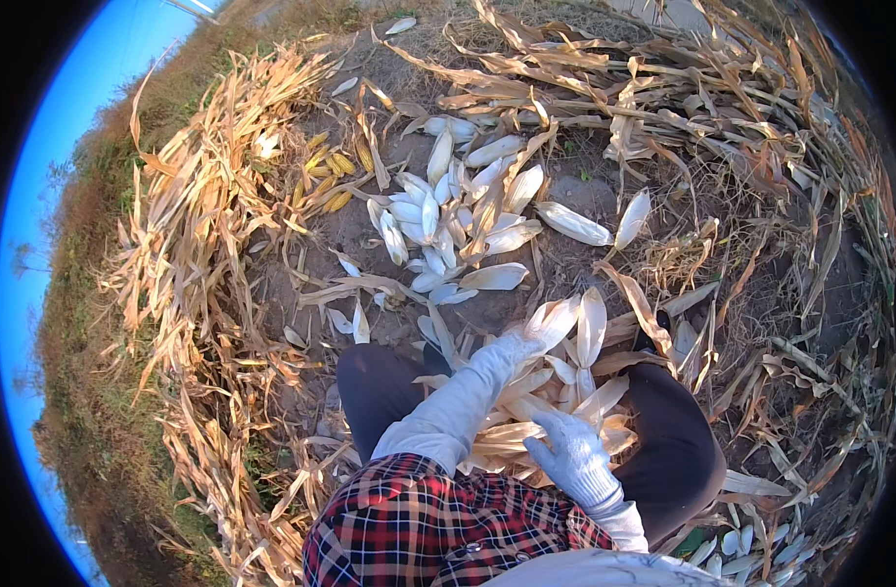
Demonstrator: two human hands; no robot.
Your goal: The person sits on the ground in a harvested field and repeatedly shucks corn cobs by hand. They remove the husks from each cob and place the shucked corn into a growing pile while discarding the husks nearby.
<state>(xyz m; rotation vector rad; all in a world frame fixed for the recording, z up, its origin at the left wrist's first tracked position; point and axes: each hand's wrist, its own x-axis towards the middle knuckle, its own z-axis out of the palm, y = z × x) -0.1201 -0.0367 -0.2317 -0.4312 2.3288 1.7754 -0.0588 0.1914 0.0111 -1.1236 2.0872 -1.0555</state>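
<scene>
My left hand (520, 345), in a whitish glove and slightly blurred, is closed around the lower end of an ear of corn in its pale husk (555, 320). Beside that ear stands another whitish husk (592, 326), its leaves spread at the base. My right hand (571, 449), in a white knitted glove, hovers above the loose husks (510, 440) between my legs. Its thumb and fingers are apart with nothing visible in them, though the palm side is hidden. A heap of ears in pale husks (430, 213) lies on the soil beyond my knees.
Bare yellow corn cobs (338, 165) lie left of the heap. Dry stalks (198, 191) are piled along the left, and more stalks (683, 95) stretch across the far right. Several pale husked ears (749, 550) lie at bottom right. My bent knees (668, 440) flank the loose husks.
</scene>
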